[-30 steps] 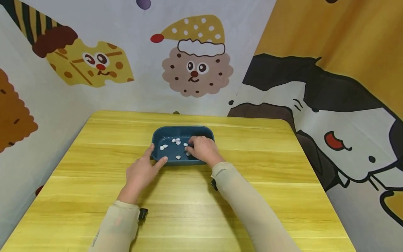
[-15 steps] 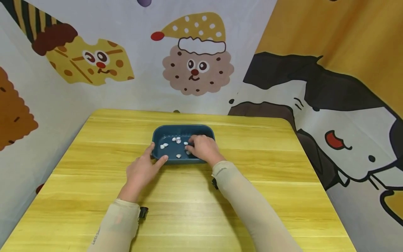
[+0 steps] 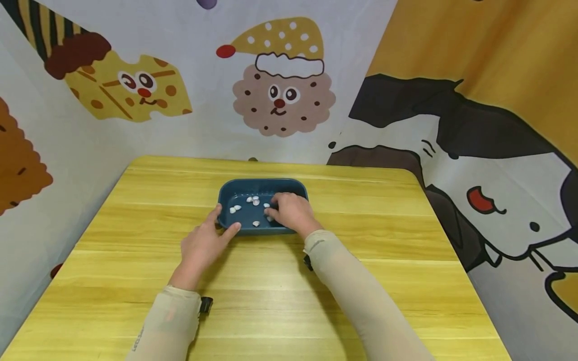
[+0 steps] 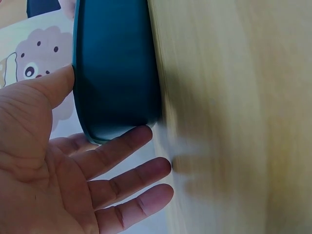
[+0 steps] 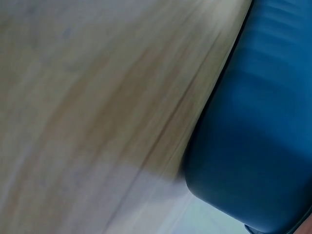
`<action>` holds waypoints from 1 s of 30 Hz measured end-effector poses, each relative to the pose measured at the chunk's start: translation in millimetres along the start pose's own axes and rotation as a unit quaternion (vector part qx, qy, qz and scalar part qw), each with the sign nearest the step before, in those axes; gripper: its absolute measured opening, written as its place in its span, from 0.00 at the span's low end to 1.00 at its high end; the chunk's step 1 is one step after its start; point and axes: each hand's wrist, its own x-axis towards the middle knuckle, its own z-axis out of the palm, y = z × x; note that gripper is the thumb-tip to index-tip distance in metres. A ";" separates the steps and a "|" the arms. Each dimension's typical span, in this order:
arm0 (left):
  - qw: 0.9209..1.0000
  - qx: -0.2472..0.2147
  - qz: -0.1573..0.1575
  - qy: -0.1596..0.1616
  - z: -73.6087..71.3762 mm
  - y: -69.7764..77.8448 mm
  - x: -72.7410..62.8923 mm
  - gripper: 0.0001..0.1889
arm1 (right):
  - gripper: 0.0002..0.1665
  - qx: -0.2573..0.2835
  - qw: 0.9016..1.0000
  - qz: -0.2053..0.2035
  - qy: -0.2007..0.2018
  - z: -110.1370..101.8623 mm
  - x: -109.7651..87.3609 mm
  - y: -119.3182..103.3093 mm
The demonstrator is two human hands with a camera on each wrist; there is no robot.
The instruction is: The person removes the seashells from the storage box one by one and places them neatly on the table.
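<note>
A dark blue rectangular tray point(image 3: 246, 218) with raised walls stands on the table. Several small white shell-like pieces point(image 3: 256, 201) lie scattered on its floor. At the tray's left near corner is my left hand point(image 3: 201, 248), fingers spread and fairly straight. In the left wrist view its thumb touches the rim, and one fingertip is right at the end wall. My right hand point(image 3: 293, 213) reaches over the near wall into the tray's right part. Its thumb and forefinger are bent down beside a white piece point(image 3: 266, 205); its other fingers are hidden, and I cannot tell whether it grips anything.
The yellow wood-grain table point(image 3: 271, 301) spreads out around the tray. Behind it hangs a white cloth point(image 3: 180, 140) printed with cartoon figures, and an ochre, black and white one point(image 3: 474, 100) is at the right. Both forearms lie over the table's near part.
The view has tilted slightly. Both hands keep nearly the same place at the tray, and the white pieces have not visibly moved.
</note>
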 end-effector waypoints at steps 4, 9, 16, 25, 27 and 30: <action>1.000 -0.002 0.000 0.001 -0.6 -0.4 0.5 0.51 | 0.32 0.018 0.999 -0.017 -0.020 -2.3 -0.6 -0.9; 1.000 -0.002 0.000 0.004 -0.9 -0.4 0.7 0.50 | 0.28 0.043 0.998 -0.037 -0.040 -4.6 -0.7 -1.1; 1.000 -0.001 -0.001 0.011 -0.6 1.3 -0.1 0.50 | 0.24 0.046 0.997 -0.031 -0.048 -4.9 0.8 -1.9; 1.000 -0.009 0.005 0.010 -0.1 -0.4 -0.8 0.51 | 0.20 0.040 0.997 -0.034 -0.051 -4.4 1.3 -1.2; 1.000 -0.010 0.006 0.011 0.1 -0.7 -1.1 0.51 | 0.19 0.039 0.997 -0.035 -0.051 -4.4 1.4 -0.9; 1.000 -0.009 0.007 0.011 0.4 -1.1 -1.0 0.51 | 0.19 0.037 0.997 -0.037 -0.050 -4.1 1.5 -0.5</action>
